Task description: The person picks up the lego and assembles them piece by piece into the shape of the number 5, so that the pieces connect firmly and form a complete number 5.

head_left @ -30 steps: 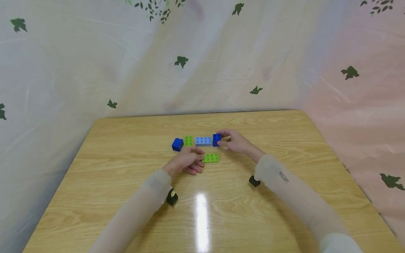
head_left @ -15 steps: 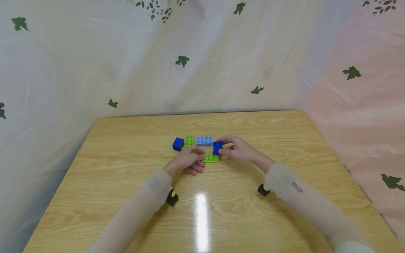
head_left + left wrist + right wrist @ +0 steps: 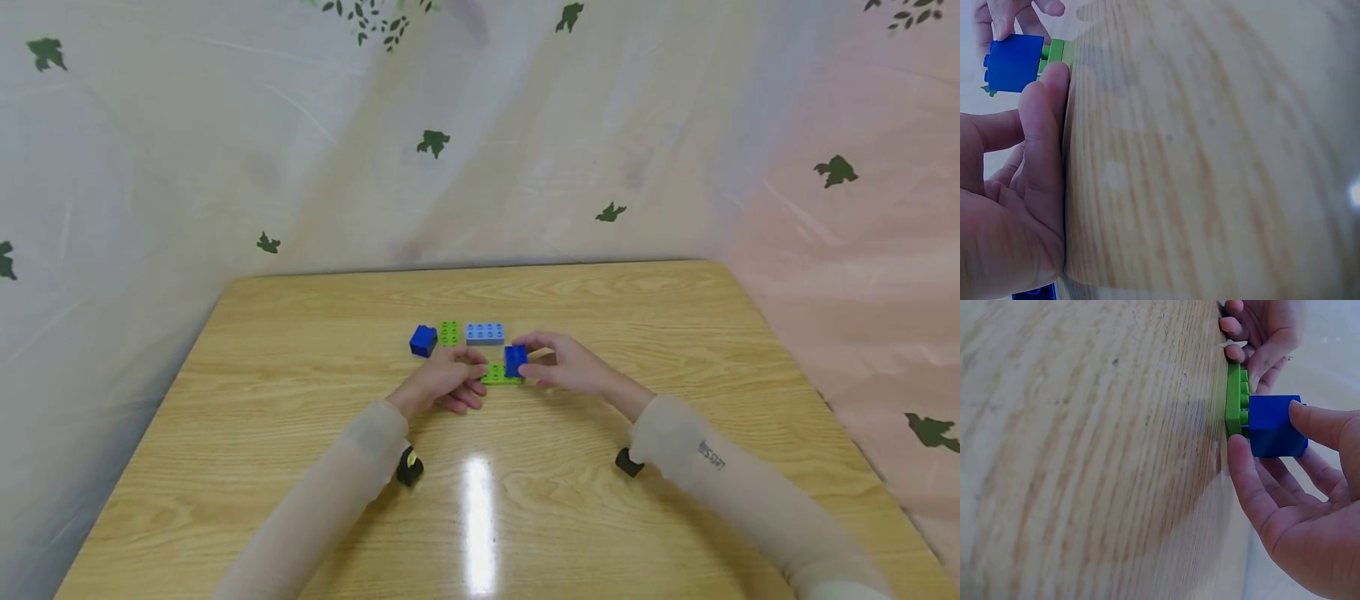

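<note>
On the desk (image 3: 555,517), at the left end of the row, a dark blue brick (image 3: 423,341) sits slightly askew. Just right of it lies a small green plate (image 3: 449,333), studs up. In front of these two, the left hand (image 3: 448,379) extends from a pale left sleeve (image 3: 322,500); its fingers are nearly closed and pinch the left end of a long green plate (image 3: 495,374). This plate lies flat on the desk, studs up, its long side running left to right. Behind it, and apart from it, lies a light blue brick (image 3: 485,334). A second blue brick (image 3: 516,362) is above the right end of the long green plate; in the right wrist view, studs show between the two, so the brick is not fully seated. The right hand (image 3: 564,364) holds this brick from the right, fingers parted only by the brick's breadth, thumb on one side. One fingertip is close to the plate's right end. A pale right sleeve (image 3: 750,492) covers the forearm.
</note>
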A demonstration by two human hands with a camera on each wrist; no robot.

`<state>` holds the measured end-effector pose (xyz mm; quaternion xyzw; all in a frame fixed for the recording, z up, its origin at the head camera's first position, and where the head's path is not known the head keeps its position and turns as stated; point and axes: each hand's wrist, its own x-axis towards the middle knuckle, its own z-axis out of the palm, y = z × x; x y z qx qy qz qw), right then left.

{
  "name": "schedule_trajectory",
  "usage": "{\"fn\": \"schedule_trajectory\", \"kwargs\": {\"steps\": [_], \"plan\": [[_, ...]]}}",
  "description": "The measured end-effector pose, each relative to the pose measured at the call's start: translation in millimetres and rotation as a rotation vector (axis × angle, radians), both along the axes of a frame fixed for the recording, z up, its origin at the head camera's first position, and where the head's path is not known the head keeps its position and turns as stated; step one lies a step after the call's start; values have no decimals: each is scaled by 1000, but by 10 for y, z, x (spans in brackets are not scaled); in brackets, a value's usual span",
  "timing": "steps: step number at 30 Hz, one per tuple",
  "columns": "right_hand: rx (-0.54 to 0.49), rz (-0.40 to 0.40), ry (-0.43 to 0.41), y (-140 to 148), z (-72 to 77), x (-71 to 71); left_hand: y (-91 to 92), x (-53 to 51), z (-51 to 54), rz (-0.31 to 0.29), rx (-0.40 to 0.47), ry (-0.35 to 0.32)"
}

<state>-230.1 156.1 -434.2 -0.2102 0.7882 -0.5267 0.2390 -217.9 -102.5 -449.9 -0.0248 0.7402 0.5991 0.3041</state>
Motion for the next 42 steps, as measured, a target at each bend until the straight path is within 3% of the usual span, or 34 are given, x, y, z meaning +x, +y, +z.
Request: {"fn": "schedule_trajectory", "kwargs": {"steps": [23,42], "plan": [[17,8,-3,-2,-11,11,19,-15,2,-6,1,3],[66,26,42,-27,-10,-45,4,-34,-18,-8,-2,17]]}}
